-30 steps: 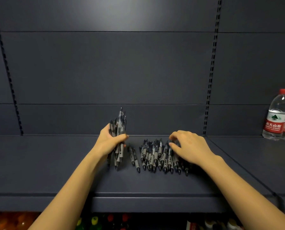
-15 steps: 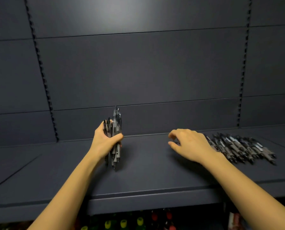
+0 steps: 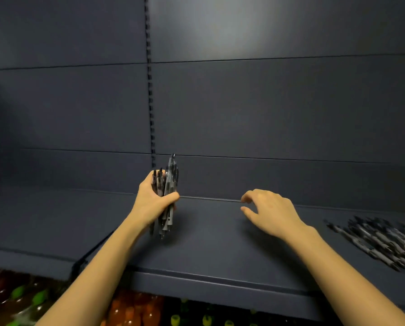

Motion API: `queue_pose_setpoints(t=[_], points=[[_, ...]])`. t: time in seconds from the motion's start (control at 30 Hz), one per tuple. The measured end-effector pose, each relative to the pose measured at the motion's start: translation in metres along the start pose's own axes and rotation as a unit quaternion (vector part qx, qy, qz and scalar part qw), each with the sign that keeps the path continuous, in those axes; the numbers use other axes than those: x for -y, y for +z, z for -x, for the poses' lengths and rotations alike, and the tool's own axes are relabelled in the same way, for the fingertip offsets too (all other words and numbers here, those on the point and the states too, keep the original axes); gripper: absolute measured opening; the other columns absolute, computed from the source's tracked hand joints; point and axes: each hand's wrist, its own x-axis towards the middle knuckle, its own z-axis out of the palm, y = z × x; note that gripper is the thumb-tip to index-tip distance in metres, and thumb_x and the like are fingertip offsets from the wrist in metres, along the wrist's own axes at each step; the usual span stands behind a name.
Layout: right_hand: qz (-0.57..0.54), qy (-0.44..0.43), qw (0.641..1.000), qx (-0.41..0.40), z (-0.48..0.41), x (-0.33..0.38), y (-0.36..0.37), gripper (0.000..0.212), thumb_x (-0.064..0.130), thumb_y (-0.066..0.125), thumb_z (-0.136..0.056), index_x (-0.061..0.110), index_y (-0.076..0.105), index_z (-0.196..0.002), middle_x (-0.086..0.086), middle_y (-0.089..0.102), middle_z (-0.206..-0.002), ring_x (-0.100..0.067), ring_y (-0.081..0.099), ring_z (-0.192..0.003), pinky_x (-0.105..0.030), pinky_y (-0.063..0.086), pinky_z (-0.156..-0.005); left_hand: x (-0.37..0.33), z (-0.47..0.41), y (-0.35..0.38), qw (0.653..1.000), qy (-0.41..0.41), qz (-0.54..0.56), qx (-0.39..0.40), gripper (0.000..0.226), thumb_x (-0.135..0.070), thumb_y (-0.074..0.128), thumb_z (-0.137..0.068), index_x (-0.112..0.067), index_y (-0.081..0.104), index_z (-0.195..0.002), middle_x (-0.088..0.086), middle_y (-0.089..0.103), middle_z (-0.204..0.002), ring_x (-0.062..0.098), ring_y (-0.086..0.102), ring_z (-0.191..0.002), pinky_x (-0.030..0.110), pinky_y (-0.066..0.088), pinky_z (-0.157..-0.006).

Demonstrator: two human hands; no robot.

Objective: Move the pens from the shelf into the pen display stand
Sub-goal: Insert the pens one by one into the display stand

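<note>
pens [image 3: 169,177] stand bunched and roughly upright in the left grip [image 3: 153,203], whose fingers and thumb curl tight round their middles, tips pointing down just above the dark shelf [image 3: 208,250]. the right grip [image 3: 271,211] hovers over the shelf's middle, fingers loosely bent, thumb apart, holding nothing. a blurred heap of loose pens [image 3: 382,241] lies on the shelf at the far right, well apart from both. coloured bottles [image 3: 135,311] show on the level below.
</note>
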Motion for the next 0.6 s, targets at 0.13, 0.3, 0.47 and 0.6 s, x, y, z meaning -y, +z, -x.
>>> queue_pose_setpoints(t=[0.13,0.3,0.47,0.6], points=[[-0.036,-0.087,0.996,-0.001,-0.029,0.090,0.010,0.033,0.041,0.041,-0.098,0.029,0.049,-0.128,0.011,0.054,-0.130,-0.013,0.050,-0.121,-0.032,0.044,-0.090,0.011,0.010,-0.091,0.997,-0.003,-0.043,-0.059,0.034,0.008,0.065,-0.076,-0.021,0.051,-0.088,0.008,0.061,-0.076,0.019,0.060,-0.061,0.021,0.051,-0.056],[-0.082,-0.165,0.983,-0.004,-0.058,0.217,0.024,0.033,0.041,0.042,-0.098,0.029,0.050,-0.127,0.012,0.054,-0.129,-0.013,0.051,-0.119,-0.031,0.043,-0.087,0.032,0.028,-0.215,0.987,-0.017,-0.083,-0.136,0.031,0.006,0.066,-0.077,-0.019,0.050,-0.086,0.011,0.060,-0.077,0.021,0.060,-0.059,0.023,0.052,-0.056],[-0.134,-0.213,0.968,-0.002,-0.084,0.348,0.038,0.033,0.041,0.043,-0.098,0.029,0.050,-0.128,0.012,0.055,-0.129,-0.011,0.052,-0.118,-0.030,0.044,-0.087,0.050,0.035,-0.335,0.975,-0.019,-0.122,-0.184,0.031,0.003,0.068,-0.079,-0.020,0.050,-0.087,0.011,0.063,-0.081,0.023,0.062,-0.064,0.022,0.053,-0.059],[-0.157,-0.248,0.956,-0.004,-0.103,0.436,0.048,0.033,0.040,0.044,-0.097,0.028,0.051,-0.127,0.011,0.055,-0.128,-0.012,0.053,-0.117,-0.031,0.043,-0.087,0.067,0.037,-0.412,0.966,-0.029,-0.125,-0.225,0.032,-0.002,0.070,-0.080,-0.015,0.053,-0.104,0.008,0.064,-0.095,0.024,0.063,-0.082,0.036,0.053,-0.079]])
